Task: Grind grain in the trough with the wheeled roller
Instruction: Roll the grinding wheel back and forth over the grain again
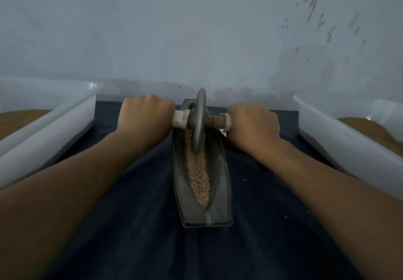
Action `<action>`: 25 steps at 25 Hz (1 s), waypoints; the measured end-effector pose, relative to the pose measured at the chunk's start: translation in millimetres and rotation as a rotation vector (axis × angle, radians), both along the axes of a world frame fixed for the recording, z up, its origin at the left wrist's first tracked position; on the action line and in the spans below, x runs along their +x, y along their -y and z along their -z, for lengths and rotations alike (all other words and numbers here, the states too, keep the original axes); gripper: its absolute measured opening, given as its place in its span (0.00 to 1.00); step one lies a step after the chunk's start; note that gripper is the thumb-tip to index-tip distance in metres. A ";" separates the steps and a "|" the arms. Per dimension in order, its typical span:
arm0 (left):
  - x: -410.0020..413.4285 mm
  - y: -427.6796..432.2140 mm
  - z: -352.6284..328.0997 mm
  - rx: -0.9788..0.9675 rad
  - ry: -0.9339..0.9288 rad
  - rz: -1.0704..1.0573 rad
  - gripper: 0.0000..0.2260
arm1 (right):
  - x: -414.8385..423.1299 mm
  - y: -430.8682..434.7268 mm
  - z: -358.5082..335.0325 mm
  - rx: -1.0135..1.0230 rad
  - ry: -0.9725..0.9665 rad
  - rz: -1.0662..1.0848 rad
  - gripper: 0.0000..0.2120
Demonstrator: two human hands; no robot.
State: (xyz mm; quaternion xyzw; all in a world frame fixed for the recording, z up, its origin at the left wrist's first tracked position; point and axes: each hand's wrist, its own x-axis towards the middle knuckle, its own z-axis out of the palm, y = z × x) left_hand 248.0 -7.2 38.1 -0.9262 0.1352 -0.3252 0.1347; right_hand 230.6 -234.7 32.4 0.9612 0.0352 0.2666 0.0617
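The wheel sits at the trough's far end; grain lies nearer.
Both the left hand and right hand curl round an axle end, level either side; trough runs near-far, so the next stroke likely pulls nearward.

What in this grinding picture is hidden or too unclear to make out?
All in the head view:
1. The fingers of the left hand and right hand wrap the handles and are hidden by the backs of the hands.
2. The far end of the trough is mostly behind the wheel.
3. The left tub and right tub are cut off by the picture's edges; their brown contents are too blurred to name.
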 end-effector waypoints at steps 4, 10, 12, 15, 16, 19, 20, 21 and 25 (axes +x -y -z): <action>-56.9 -23.5 13.9 0.037 0.004 0.054 0.14 | -60.7 8.0 -15.7 -0.138 -0.026 -0.134 0.09; -77.6 -32.8 9.2 0.023 -0.073 0.101 0.19 | -86.1 19.6 -13.8 -0.189 0.092 -0.195 0.14; -50.4 -23.2 17.1 0.025 -0.031 0.034 0.16 | -53.0 10.4 -8.3 -0.220 0.101 -0.103 0.17; -8.7 -8.4 10.5 0.024 0.050 -0.004 0.05 | -0.8 0.5 1.5 -0.045 0.064 -0.056 0.15; -0.2 -3.2 4.5 0.036 0.046 -0.010 0.02 | 6.9 0.3 2.6 0.010 0.047 -0.042 0.12; -8.6 1.0 -2.9 0.044 0.009 0.019 0.02 | -9.7 5.0 3.1 0.030 0.001 -0.053 0.11; -22.7 -3.2 -0.8 0.035 -0.003 0.034 0.05 | -27.4 7.1 1.4 -0.007 0.001 -0.079 0.12; -38.9 -9.5 2.6 0.028 -0.008 0.052 0.08 | -47.1 9.1 -1.1 -0.060 0.035 -0.110 0.13; -97.6 -31.9 -2.4 0.055 0.028 0.139 0.14 | -112.8 18.7 -16.0 -0.153 0.128 -0.183 0.18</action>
